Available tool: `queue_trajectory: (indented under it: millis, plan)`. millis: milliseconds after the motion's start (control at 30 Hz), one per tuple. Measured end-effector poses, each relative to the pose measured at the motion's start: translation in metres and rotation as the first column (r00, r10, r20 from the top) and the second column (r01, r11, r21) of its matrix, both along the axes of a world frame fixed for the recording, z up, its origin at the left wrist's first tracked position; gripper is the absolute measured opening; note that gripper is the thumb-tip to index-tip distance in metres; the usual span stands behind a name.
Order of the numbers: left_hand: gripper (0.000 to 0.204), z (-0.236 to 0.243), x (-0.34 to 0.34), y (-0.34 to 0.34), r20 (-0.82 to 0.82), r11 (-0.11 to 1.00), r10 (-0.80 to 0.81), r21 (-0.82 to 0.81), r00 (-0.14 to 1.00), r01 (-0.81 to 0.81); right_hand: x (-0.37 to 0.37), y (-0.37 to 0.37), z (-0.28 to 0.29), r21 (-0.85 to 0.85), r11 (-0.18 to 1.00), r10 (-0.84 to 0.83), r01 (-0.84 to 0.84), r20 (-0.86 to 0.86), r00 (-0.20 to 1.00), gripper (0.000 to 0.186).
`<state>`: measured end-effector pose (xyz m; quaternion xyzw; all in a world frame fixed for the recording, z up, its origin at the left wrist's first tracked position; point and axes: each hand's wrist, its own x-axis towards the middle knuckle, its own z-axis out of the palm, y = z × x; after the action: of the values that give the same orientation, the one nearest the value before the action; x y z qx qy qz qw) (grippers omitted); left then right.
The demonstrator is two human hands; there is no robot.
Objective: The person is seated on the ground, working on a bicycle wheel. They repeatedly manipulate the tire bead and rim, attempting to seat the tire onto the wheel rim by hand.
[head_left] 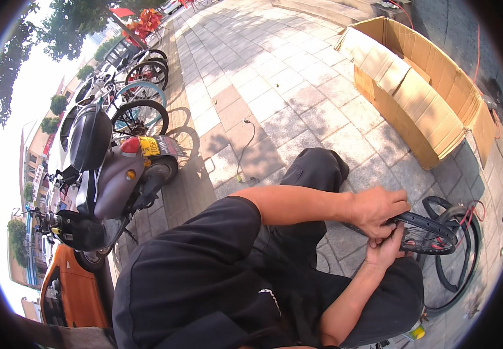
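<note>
A small spoked wheel with a black tyre (431, 231) is held up at the right, over my lap. My left hand (377, 210) reaches across from the left and clamps its fingers over the near edge of the tyre. My right hand (387, 249) comes up from below and grips the same edge from underneath, so the two hands touch. A loose black rubber tyre or tube (459, 269) lies on the paving under the wheel, with red wires beside it. My knees in dark trousers (315, 168) are bent under my arms.
A big open cardboard box (431, 99) stands on the paving at the upper right. A grey scooter (112, 180), several parked bicycles (141, 87) and an orange vehicle (71, 291) line the left. A thin cable (243, 152) lies on the paving slabs.
</note>
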<state>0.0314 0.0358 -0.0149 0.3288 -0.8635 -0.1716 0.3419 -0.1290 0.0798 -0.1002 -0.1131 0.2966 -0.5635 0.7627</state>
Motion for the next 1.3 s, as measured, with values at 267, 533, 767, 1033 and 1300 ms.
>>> queue_trajectory:
  millis: [267, 533, 767, 1033, 1300]
  plan:
    - [0.053, -0.005, 0.004, 0.006, 0.01, 0.998, -0.056, -0.012, 0.998, 0.056, 0.001, -0.003, 0.026, 0.378, 0.926, 0.001, -0.003, 0.005, 1.0, 0.046]
    - [0.061, -0.003, -0.004, 0.022, 0.017, 0.999, 0.038, -0.001, 0.999, -0.038, -0.007, 0.005, 0.019, 0.319, 0.948, 0.015, -0.01, -0.011, 1.0, 0.046]
    - [0.046, 0.004, -0.012, 0.028, 0.033, 0.949, 0.211, -0.248, 0.977, -0.196, -0.005, 0.023, 0.008, 0.159, 0.987, -0.052, 0.037, 0.093, 0.994, 0.04]
    - [0.032, -0.012, -0.02, 0.035, 0.004, 0.938, 0.283, -0.209, 0.959, -0.276, -0.015, 0.028, -0.032, 0.03, 1.0, -0.002, -0.006, 0.248, 0.969, 0.031]
    - [0.035, -0.012, -0.022, 0.032, -0.004, 0.975, 0.204, -0.092, 0.979, -0.204, -0.024, 0.029, -0.043, -0.056, 0.998, 0.005, 0.01, 0.269, 0.963, 0.038]
